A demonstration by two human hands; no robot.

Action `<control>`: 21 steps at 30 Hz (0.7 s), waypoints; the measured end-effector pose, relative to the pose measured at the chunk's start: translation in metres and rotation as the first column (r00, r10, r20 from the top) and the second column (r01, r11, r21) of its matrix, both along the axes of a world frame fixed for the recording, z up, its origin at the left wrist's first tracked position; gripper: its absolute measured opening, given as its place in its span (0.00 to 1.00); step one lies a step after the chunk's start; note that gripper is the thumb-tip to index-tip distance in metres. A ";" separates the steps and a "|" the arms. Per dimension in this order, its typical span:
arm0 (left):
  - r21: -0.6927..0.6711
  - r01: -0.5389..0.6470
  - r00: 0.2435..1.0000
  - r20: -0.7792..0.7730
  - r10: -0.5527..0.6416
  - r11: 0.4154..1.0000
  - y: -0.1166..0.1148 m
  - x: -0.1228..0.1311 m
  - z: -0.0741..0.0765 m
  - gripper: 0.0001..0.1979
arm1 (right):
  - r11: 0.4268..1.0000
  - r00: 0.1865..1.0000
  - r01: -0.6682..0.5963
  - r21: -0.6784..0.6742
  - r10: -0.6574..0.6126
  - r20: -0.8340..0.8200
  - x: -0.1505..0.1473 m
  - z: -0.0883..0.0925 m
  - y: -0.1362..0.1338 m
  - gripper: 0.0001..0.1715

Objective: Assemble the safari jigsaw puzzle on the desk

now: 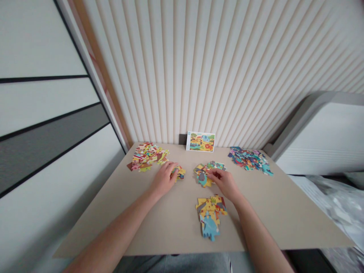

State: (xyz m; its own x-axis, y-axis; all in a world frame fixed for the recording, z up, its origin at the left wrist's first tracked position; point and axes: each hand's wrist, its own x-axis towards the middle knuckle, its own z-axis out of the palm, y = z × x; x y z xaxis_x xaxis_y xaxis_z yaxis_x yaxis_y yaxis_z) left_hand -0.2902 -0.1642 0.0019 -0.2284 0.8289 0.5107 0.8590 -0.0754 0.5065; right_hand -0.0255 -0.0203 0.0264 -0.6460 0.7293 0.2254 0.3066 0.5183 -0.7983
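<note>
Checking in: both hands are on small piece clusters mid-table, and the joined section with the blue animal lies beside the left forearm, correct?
No. The head view shows the joined section beside the right forearm, not the left. The rest holds.

This looks like a room at home, probably a bedroom. My small beige tabletop [284, 212] stands against a ribbed cream wall panel [227, 68] at twelve o'clock. White and grey cupboard panels [42, 113] run along nine o'clock. At three o'clock I see what looks like a padded headboard [321, 129] above crumpled sheeting [338, 197]. Children's jigsaw pieces [148, 155] lie in heaps before me.
</note>
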 end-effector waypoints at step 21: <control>-0.074 0.379 0.894 0.288 -0.344 0.923 -0.005 0.031 0.004 0.27 | 0.908 0.957 -0.190 -0.373 0.087 -0.276 -0.009 0.003 -0.012 0.23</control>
State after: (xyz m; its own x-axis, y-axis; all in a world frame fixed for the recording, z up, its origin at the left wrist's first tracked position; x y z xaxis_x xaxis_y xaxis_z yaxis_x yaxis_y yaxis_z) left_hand -0.2594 -0.1691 0.0061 -0.0130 0.9328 0.3600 0.6176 -0.2757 0.7366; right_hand -0.0350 -0.0324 0.0298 -0.7079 0.6983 0.1061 0.0203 0.1703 -0.9852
